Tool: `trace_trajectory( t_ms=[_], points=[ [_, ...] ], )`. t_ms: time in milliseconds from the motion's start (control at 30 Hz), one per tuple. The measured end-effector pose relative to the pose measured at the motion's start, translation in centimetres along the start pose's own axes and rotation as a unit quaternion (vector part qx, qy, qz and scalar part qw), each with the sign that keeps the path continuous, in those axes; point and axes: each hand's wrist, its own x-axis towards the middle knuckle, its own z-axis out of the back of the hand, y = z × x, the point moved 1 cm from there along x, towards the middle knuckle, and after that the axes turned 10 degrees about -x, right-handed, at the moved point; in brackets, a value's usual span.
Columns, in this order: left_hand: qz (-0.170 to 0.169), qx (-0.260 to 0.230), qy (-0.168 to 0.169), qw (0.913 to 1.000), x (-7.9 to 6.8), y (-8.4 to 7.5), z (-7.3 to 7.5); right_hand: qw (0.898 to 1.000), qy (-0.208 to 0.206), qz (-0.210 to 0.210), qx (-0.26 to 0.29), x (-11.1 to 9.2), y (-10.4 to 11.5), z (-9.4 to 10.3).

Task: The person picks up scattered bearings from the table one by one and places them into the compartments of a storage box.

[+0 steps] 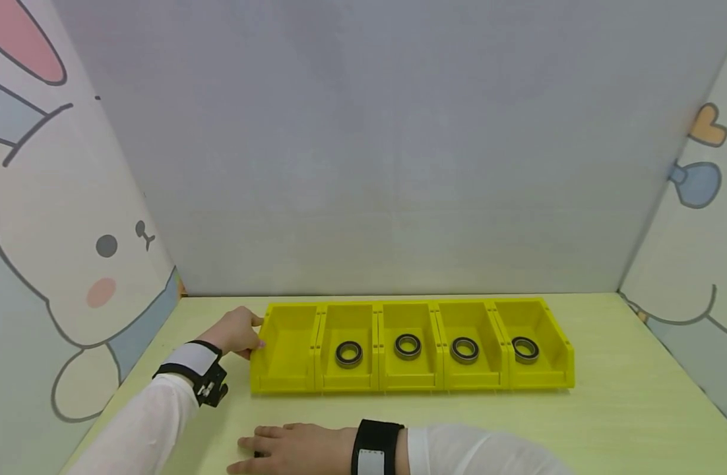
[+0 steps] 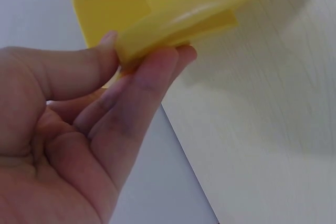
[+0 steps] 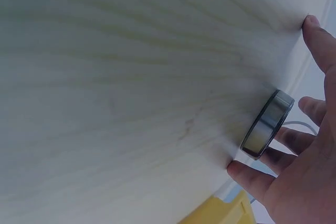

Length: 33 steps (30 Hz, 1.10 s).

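My left hand (image 1: 240, 332) is at the left end of a row of joined yellow bins (image 1: 347, 381). In the left wrist view, its thumb and fingers pinch the yellow wall (image 2: 178, 19). Nearer to me, my right hand (image 1: 298, 450) lies low over the table with its fingers spread. Under it a ball bearing (image 3: 268, 124) sits on the tabletop, mostly hidden in the head view. The right wrist view has the fingertips (image 3: 239, 169) on the table around this bearing, not curled round it.
Bearings lie one each in the second bin (image 1: 348, 364), third bin (image 1: 408, 357), fourth bin (image 1: 464, 360) and rightmost bin (image 1: 525, 360). The leftmost bin (image 1: 289, 346) shows a bare floor. A pale wall (image 1: 399, 152) stands behind the table (image 1: 625, 409), with cartoon-printed panels at both sides.
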Motion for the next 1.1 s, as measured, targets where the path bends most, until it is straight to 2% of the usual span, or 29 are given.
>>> trace_trajectory(
  t_ms=[300, 733, 933, 1100],
  points=[
    [0.000, 0.013, -0.002, 0.9999, 0.2, -0.1, -0.1, 0.999, -0.023, 0.037, -0.027, -0.2, -0.1, 0.4],
    [0.007, 0.009, -0.002, 0.9999, 0.2, -0.1, -0.2, 0.997, -0.029, 0.043, -0.060, 0.2, -0.6, 0.7],
    [0.009, 0.008, -0.006, 0.9999, 0.1, -0.1, -0.3, 0.997, -0.003, 0.046, -0.068, 0.3, -0.7, 1.3],
    [0.007, 0.009, -0.010, 0.9999, -0.1, -0.2, -0.3, 0.996, 0.026, 0.040, -0.082, -0.1, -1.3, 3.4]
  ],
)
